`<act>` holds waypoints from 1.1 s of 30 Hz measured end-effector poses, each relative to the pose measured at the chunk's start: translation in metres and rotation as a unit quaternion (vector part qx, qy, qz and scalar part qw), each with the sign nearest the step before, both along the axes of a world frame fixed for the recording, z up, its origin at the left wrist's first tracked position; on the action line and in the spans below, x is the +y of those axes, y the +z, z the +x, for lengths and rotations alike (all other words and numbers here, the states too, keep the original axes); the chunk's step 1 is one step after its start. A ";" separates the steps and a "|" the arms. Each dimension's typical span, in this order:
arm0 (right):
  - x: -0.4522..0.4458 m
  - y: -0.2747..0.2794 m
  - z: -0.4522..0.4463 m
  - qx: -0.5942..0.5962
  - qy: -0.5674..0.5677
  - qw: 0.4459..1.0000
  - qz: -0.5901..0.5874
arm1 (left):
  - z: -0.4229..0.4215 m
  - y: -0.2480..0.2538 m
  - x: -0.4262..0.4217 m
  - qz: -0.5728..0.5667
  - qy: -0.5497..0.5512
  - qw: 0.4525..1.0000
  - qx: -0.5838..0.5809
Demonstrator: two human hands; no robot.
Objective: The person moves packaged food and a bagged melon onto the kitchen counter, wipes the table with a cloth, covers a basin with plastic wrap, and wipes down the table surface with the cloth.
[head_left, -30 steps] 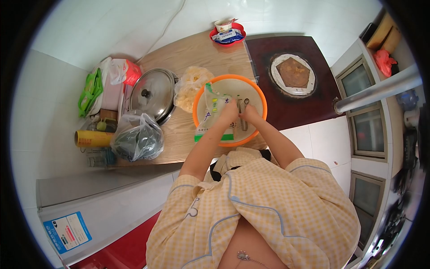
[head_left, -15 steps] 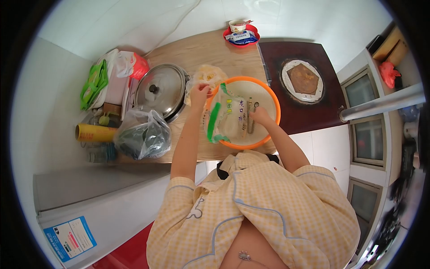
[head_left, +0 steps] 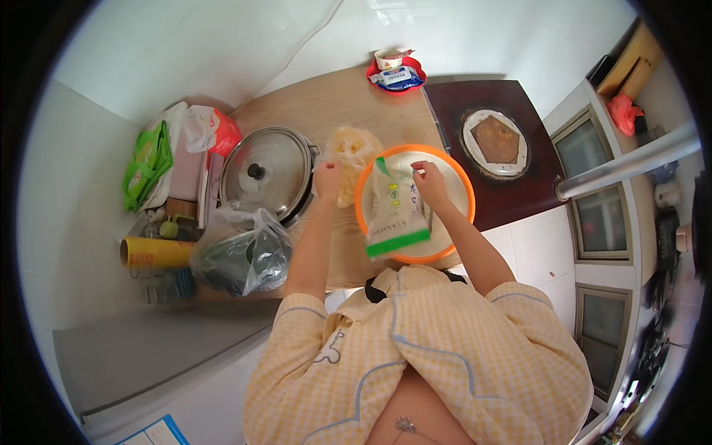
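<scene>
A clear plastic package (head_left: pixel 404 211) with green edges and printed characters hangs tilted over an orange-rimmed strainer basket (head_left: pixel 469 194). At its upper right edge, my right hand (head_left: pixel 432 185) is closed in a pinch on the package. My left hand (head_left: pixel 326 180) is closed beside a clear plastic bag (head_left: pixel 350 152) of yellowish food, left of the basket. Whatever the left fingers hold, if anything, is hidden. The package covers much of the basket's inside.
A lidded steel pot (head_left: pixel 267 174) stands left of my left hand. Nearer me lie a plastic bag with dark contents (head_left: pixel 245 256) and a yellow roll (head_left: pixel 156 253). A red tray (head_left: pixel 398 77) sits at the back; a dark brown table (head_left: pixel 512 193) is on the right.
The package has turned, its broad green band swinging from the left side to the end nearest me. My left hand has come down from the top of the food bag; my right hand has moved to the package's edge.
</scene>
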State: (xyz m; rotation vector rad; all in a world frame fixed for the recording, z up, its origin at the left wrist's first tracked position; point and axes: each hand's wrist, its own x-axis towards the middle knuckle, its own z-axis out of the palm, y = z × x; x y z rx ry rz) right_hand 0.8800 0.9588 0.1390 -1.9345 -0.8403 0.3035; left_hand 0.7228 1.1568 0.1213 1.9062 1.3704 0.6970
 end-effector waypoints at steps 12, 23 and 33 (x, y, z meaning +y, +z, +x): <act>0.111 0.017 -0.020 -0.106 0.207 0.970 -0.066 | 0.027 -0.012 -0.009 -0.091 -0.009 0.995 -0.034; 0.164 0.000 -0.023 -0.141 0.195 0.969 -0.061 | 0.000 0.007 -0.011 -0.295 0.035 0.859 -0.416; 0.182 0.017 0.021 0.265 0.077 0.960 -0.043 | -0.048 0.003 -0.024 -0.057 -0.180 0.979 -0.081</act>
